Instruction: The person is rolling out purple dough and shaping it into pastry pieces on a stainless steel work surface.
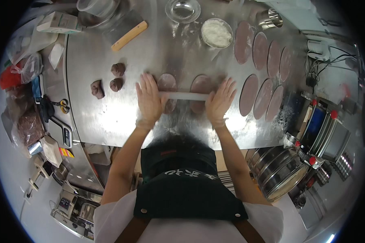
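Note:
A white rolling pin (184, 96) lies crosswise over two flat purplish dough ovals (167, 82) on the steel table (158, 52). My left hand (149, 99) rests on its left end, fingers stretched forward and palm down. At the other end, my right hand (220, 101) presses flat with its fingers apart. Neither hand wraps round the pin. Left of my left hand sit three small dough lumps (116, 84). Several rolled dough ovals (248, 95), dusted with flour, lie in two rows to the right of my right hand.
Beyond the pin stand a bowl of white flour (217, 33) and a clear shallow bowl (183, 10). A wood-handled scraper (129, 35) lies at the far left. Scissors (62, 106) and plastic bags (30, 127) are off to the left. A metal ring cutter (269, 18) stands far right.

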